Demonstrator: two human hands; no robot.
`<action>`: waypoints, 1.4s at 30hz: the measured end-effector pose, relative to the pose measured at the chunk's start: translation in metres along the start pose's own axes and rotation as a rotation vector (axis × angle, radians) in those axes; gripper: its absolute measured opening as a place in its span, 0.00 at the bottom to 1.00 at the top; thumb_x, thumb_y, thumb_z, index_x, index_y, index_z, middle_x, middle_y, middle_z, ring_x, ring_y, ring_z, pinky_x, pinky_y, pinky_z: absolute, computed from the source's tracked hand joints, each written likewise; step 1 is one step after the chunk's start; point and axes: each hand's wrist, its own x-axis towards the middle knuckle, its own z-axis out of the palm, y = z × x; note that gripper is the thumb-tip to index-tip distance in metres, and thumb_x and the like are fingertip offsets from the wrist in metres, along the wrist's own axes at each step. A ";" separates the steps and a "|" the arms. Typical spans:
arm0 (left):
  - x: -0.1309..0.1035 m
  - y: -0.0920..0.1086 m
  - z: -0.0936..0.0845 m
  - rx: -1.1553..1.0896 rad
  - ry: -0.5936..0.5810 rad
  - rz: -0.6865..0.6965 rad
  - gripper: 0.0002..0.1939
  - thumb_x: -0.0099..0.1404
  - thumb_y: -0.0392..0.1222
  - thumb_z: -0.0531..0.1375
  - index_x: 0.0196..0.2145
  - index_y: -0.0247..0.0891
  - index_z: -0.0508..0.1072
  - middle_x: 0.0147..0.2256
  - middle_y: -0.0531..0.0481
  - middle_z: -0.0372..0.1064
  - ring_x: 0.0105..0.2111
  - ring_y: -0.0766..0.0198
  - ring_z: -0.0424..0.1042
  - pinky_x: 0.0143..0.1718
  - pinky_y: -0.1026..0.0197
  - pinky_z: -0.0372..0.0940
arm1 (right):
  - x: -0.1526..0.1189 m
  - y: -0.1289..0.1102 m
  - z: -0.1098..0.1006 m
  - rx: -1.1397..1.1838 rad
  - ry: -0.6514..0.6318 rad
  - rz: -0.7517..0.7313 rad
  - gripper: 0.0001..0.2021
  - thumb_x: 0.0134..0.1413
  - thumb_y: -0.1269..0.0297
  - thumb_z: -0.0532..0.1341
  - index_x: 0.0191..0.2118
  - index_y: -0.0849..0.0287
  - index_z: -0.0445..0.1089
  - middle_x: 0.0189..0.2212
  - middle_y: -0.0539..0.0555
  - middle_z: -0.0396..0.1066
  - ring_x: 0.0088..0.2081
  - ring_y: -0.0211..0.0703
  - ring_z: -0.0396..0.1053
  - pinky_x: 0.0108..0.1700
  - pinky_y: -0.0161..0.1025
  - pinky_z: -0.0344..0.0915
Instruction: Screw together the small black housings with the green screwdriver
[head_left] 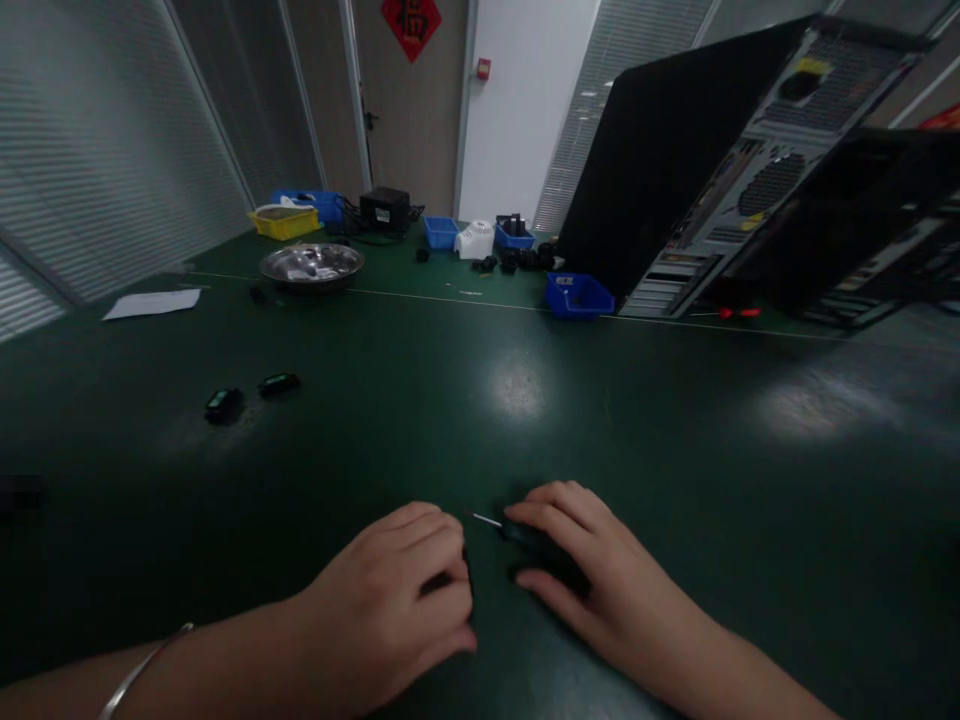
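Observation:
Near the table's front edge, my right hand [581, 565] is curled over a screwdriver [525, 533] with a thick dark handle. Its thin metal shaft points left, toward my other hand. My left hand [412, 590] is closed round a small black object [469, 570]. Only a dark edge of that object shows past the fingers, so its kind is hidden. A gap separates the shaft's tip from the left hand. Farther left on the green table [390, 400] lie two small black devices [225, 402] with greenish faces.
A metal bowl [313, 264] and a white paper [152, 303] lie at the back left. Along the far side stand a yellow tray [283, 224], a black power box [385, 208] and a blue bin [577, 296]. A large computer case [675, 150] rises at the right.

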 end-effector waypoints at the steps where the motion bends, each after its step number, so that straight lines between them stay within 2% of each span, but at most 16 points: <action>1: -0.003 -0.004 0.001 -0.028 0.005 -0.044 0.05 0.66 0.37 0.60 0.31 0.36 0.69 0.33 0.48 0.70 0.38 0.58 0.70 0.41 0.56 0.67 | 0.000 0.001 0.001 0.001 -0.003 0.002 0.15 0.60 0.71 0.58 0.52 0.53 0.64 0.47 0.55 0.66 0.49 0.48 0.64 0.52 0.50 0.64; 4: -0.012 -0.028 -0.011 -0.046 0.001 -0.201 0.01 0.66 0.36 0.59 0.36 0.39 0.70 0.38 0.48 0.70 0.43 0.58 0.71 0.41 0.58 0.68 | 0.000 0.006 0.000 0.060 0.040 0.020 0.15 0.61 0.74 0.55 0.52 0.54 0.63 0.46 0.56 0.66 0.48 0.46 0.65 0.51 0.47 0.64; 6: -0.020 -0.051 -0.033 0.075 0.025 -0.285 0.03 0.67 0.39 0.59 0.39 0.39 0.71 0.43 0.47 0.69 0.46 0.58 0.70 0.45 0.56 0.68 | -0.001 0.008 -0.002 0.124 0.080 0.040 0.14 0.61 0.74 0.55 0.51 0.55 0.63 0.46 0.56 0.65 0.47 0.44 0.65 0.50 0.44 0.65; 8: -0.029 -0.074 -0.059 0.229 0.034 -0.369 0.08 0.67 0.45 0.59 0.40 0.38 0.72 0.44 0.47 0.70 0.45 0.56 0.71 0.46 0.53 0.68 | -0.001 0.010 -0.004 0.178 0.115 0.055 0.13 0.61 0.73 0.55 0.50 0.56 0.64 0.45 0.55 0.65 0.46 0.43 0.66 0.49 0.43 0.65; 11: -0.049 -0.100 -0.088 0.456 -0.066 -0.541 0.13 0.68 0.50 0.56 0.42 0.38 0.73 0.43 0.48 0.70 0.43 0.55 0.71 0.43 0.52 0.68 | 0.000 0.011 -0.005 0.218 0.122 0.056 0.12 0.60 0.73 0.56 0.49 0.56 0.64 0.43 0.54 0.66 0.45 0.43 0.66 0.48 0.42 0.65; 13: -0.065 -0.109 -0.095 0.496 -0.121 -0.610 0.17 0.69 0.52 0.54 0.43 0.38 0.74 0.43 0.47 0.71 0.41 0.55 0.72 0.41 0.52 0.68 | 0.001 0.011 -0.005 0.225 0.097 0.048 0.12 0.60 0.73 0.56 0.48 0.56 0.65 0.43 0.54 0.66 0.44 0.43 0.66 0.47 0.42 0.65; 15: -0.079 -0.115 -0.096 0.486 -0.123 -0.618 0.19 0.70 0.53 0.52 0.44 0.38 0.74 0.45 0.47 0.72 0.44 0.54 0.71 0.46 0.50 0.67 | 0.002 0.011 -0.005 0.227 0.069 0.035 0.11 0.61 0.72 0.56 0.48 0.55 0.65 0.43 0.54 0.66 0.44 0.43 0.66 0.47 0.42 0.65; 18: -0.088 -0.119 -0.099 0.466 -0.145 -0.559 0.17 0.68 0.52 0.55 0.44 0.39 0.75 0.46 0.47 0.73 0.48 0.54 0.69 0.51 0.49 0.64 | 0.003 0.012 -0.004 0.241 0.055 0.034 0.11 0.63 0.70 0.55 0.49 0.53 0.64 0.44 0.53 0.66 0.46 0.43 0.66 0.48 0.42 0.65; 22: -0.087 -0.122 -0.110 0.402 -0.143 -0.470 0.14 0.65 0.50 0.57 0.42 0.41 0.77 0.44 0.49 0.75 0.46 0.56 0.71 0.48 0.52 0.66 | 0.003 0.016 -0.002 0.243 0.045 0.046 0.13 0.64 0.69 0.54 0.52 0.50 0.63 0.46 0.53 0.66 0.47 0.42 0.66 0.50 0.41 0.65; 28: -0.086 -0.118 -0.120 0.425 0.013 -0.493 0.15 0.66 0.49 0.53 0.41 0.41 0.76 0.42 0.49 0.74 0.45 0.57 0.69 0.50 0.52 0.63 | 0.003 0.020 0.000 0.195 0.025 0.032 0.14 0.64 0.67 0.55 0.54 0.49 0.62 0.47 0.53 0.66 0.49 0.44 0.66 0.51 0.43 0.66; 34: -0.095 -0.129 -0.115 0.410 -0.103 -0.434 0.16 0.64 0.41 0.53 0.47 0.41 0.75 0.45 0.49 0.74 0.47 0.58 0.69 0.49 0.54 0.64 | 0.003 0.020 -0.001 0.188 0.005 0.039 0.13 0.64 0.67 0.54 0.53 0.50 0.63 0.47 0.54 0.67 0.49 0.44 0.66 0.50 0.43 0.67; 38: -0.101 -0.134 -0.109 0.428 -0.115 -0.387 0.18 0.62 0.39 0.52 0.47 0.41 0.76 0.46 0.49 0.74 0.47 0.56 0.70 0.50 0.52 0.64 | 0.004 0.019 -0.002 0.205 0.016 0.032 0.14 0.64 0.68 0.55 0.53 0.50 0.63 0.46 0.52 0.68 0.48 0.43 0.66 0.50 0.43 0.67; 42: -0.099 -0.131 -0.102 0.475 -0.085 -0.455 0.19 0.61 0.40 0.50 0.44 0.40 0.77 0.45 0.49 0.74 0.47 0.54 0.70 0.51 0.50 0.64 | 0.007 0.017 -0.003 0.244 0.047 0.013 0.15 0.63 0.70 0.55 0.53 0.51 0.64 0.44 0.53 0.68 0.46 0.43 0.67 0.48 0.43 0.67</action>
